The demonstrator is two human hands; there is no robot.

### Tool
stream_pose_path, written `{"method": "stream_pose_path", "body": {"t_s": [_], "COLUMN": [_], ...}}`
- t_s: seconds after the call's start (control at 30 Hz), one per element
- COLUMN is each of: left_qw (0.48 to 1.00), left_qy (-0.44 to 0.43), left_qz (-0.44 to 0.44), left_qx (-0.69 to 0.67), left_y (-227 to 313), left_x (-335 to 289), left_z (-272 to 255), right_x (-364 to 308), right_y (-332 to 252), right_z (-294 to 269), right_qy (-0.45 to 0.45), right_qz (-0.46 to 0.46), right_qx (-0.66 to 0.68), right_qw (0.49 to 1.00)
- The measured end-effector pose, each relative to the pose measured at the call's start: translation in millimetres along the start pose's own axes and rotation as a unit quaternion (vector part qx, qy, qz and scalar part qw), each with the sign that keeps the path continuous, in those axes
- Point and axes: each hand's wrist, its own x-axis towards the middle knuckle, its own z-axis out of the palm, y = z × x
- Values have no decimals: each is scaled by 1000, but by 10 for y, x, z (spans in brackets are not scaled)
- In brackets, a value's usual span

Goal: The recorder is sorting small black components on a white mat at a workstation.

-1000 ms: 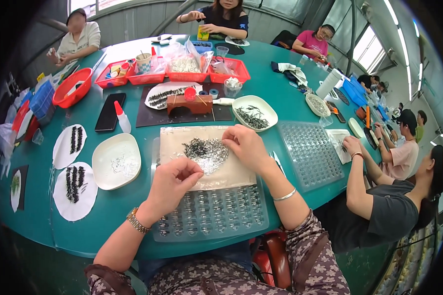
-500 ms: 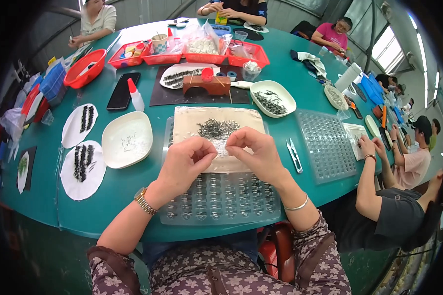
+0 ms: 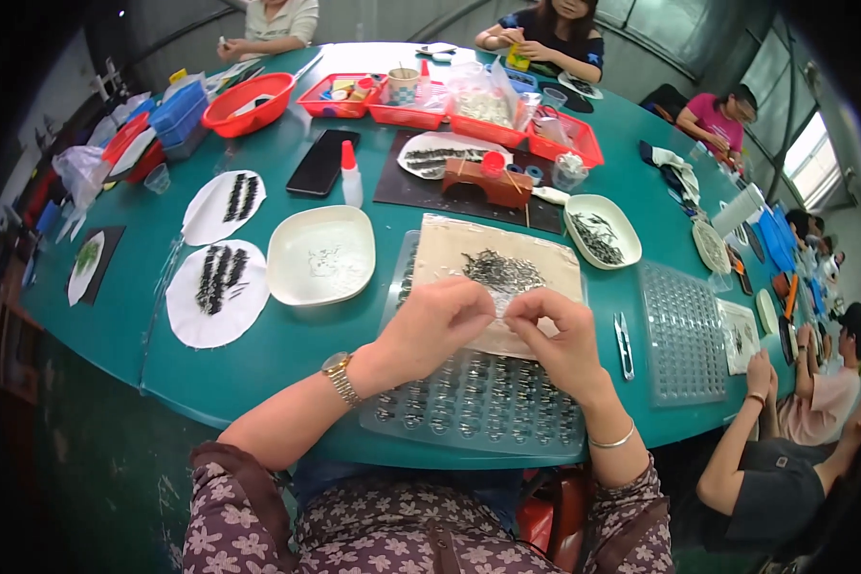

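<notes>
My left hand (image 3: 438, 318) and my right hand (image 3: 562, 335) meet fingertip to fingertip over a beige cloth-covered pad (image 3: 442, 247). Both pinch; whatever lies between the fingers is too small to make out. Just beyond the fingertips, a loose heap of thin dark slivers (image 3: 499, 272) lies on the pad, with pale bits near it. Under the pad is a clear plastic tray (image 3: 469, 413) of rounded cells. A white dish (image 3: 287, 251) holding a few tiny pieces stands left of the pad. Another white dish (image 3: 631, 247) with dark slivers stands to its right.
Two white round pieces (image 3: 184, 304) bearing dark strips lie at left. Small thread snips (image 3: 624, 346) and another cell tray (image 3: 681, 335) are at right. Farther back are a phone (image 3: 323, 163), a glue bottle (image 3: 352, 182) and red baskets (image 3: 407, 117). Several people sit around the table.
My view has swung left, so the table's things appear farther right. My hands have come closer together, fingertips now nearly touching, both still pinched above the pad.
</notes>
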Motion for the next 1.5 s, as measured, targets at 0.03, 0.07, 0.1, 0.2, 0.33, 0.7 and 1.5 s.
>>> {"method": "stream_pose_path", "body": {"t_s": [0.03,0.07,0.1,0.2,0.33,0.7,1.5], "left_qw": [1000,1000,1000,999,997,997,997], "left_qy": [-2,-5,-8,-4,-6,-39,-18], "left_qz": [6,13,20,42,77,44,39], "left_qx": [0,0,0,4,12,56,57], "left_y": [-4,-8,-15,-32,-9,71,261], "left_x": [-10,-18,-23,-20,-2,171,329], "left_z": [-13,-28,-43,-16,-28,71,186], "right_x": [0,3,7,-21,-36,49,64], "right_y": [-1,-4,-8,-58,-153,-70,-58], "right_z": [25,49,70,64,51,-179,-355], "right_qy": [2,5,8,6,17,17,33], "right_qz": [-1,-3,-4,-15,-30,-76,-112], "right_qx": [-8,-17,-25,-41,-72,-108,-135], "right_qw": [1000,1000,1000,999,997,991,984]}}
